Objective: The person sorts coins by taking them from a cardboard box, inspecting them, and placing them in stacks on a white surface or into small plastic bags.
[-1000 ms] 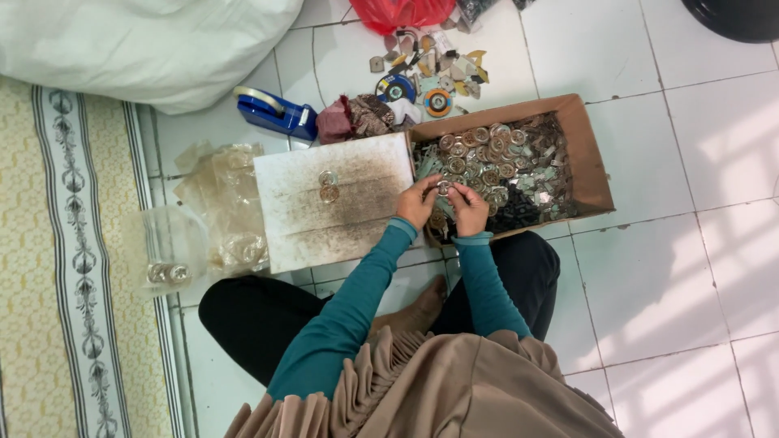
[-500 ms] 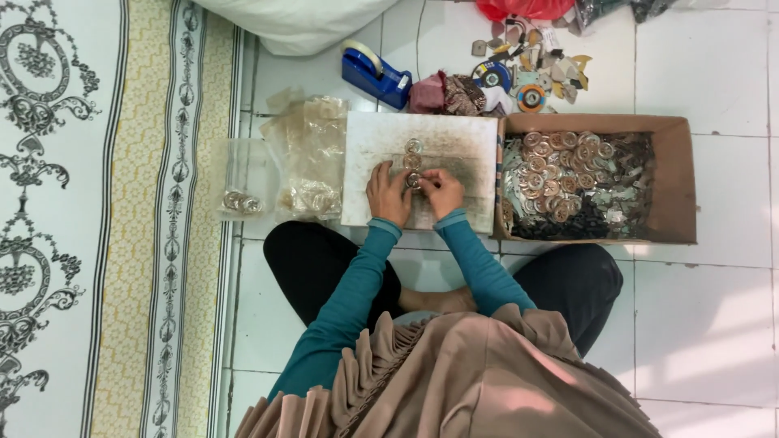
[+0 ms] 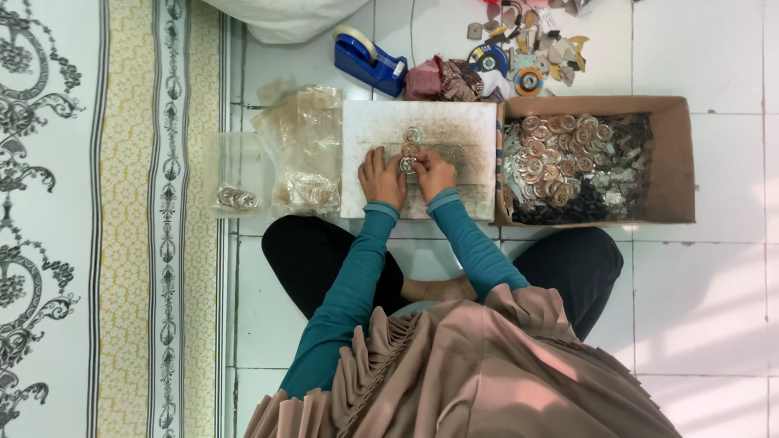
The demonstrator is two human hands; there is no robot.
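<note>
Head view, looking straight down: a person sits cross-legged on the tiled floor (image 3: 714,276) with a white board (image 3: 442,134) set in front of the knees. Both hands rest on that board. The left hand (image 3: 381,178) lies near the board's front edge, fingers curled down onto it; whether it actually pinches anything I cannot tell. The right hand (image 3: 436,173) sits just beside it, fingertips closed on a small round metal piece (image 3: 407,165) at the board's middle. Two more metal rings (image 3: 412,142) lie in a short line just beyond that piece, farther from the person.

Touching the board's right edge is an open cardboard box (image 3: 677,162) heaped with round metal discs (image 3: 560,150) and darker scraps. Left of the board lie clear plastic bags (image 3: 304,146), some holding a few rings. Beyond the board's far edge stands a blue tape dispenser (image 3: 369,61), with a scatter of small coloured bits (image 3: 527,49) to its right. A patterned rug (image 3: 81,219) runs well left of the board.
</note>
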